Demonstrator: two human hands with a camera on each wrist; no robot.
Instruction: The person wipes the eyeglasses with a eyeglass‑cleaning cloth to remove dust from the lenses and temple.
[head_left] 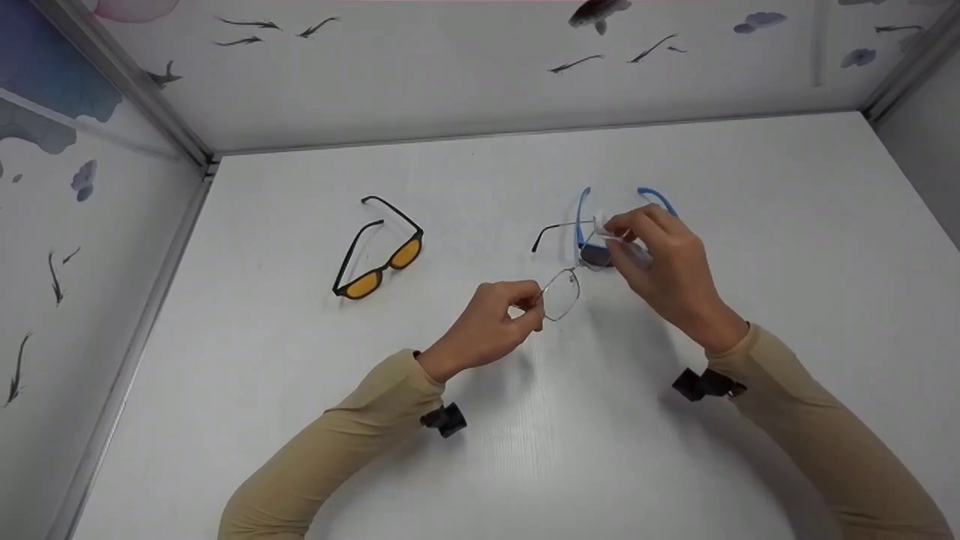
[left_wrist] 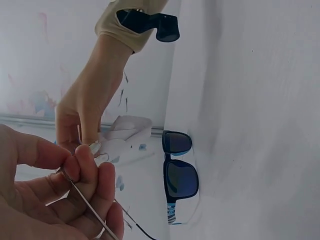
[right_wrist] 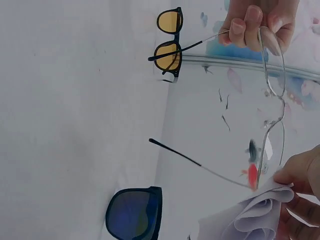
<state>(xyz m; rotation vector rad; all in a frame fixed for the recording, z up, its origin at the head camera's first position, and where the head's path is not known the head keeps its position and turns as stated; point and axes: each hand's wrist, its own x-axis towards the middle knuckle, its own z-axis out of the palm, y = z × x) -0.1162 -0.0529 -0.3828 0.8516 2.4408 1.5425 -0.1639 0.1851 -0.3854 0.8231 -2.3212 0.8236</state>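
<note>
Thin metal-framed eyeglasses [head_left: 561,294] with clear lenses hang above the table between both hands. My left hand [head_left: 496,321] pinches the frame at one side, near the hinge, with thumb and fingers. My right hand [head_left: 671,262] grips a pale, folded cloth [right_wrist: 250,215] at the other lens; in the right wrist view the cloth meets the rim there. Both dark-tipped temples stick out away from the person. Under the right hand lie blue sunglasses [head_left: 596,256] with dark lenses, partly hidden by that hand in the head view.
Black-framed glasses with orange lenses [head_left: 364,285] lie unfolded on the white table [head_left: 262,390], left of the hands. Printed wall panels [head_left: 450,67] stand along the table's back and left edges. A small black camera [head_left: 709,384] sits on the right wrist, another [head_left: 445,420] on the left.
</note>
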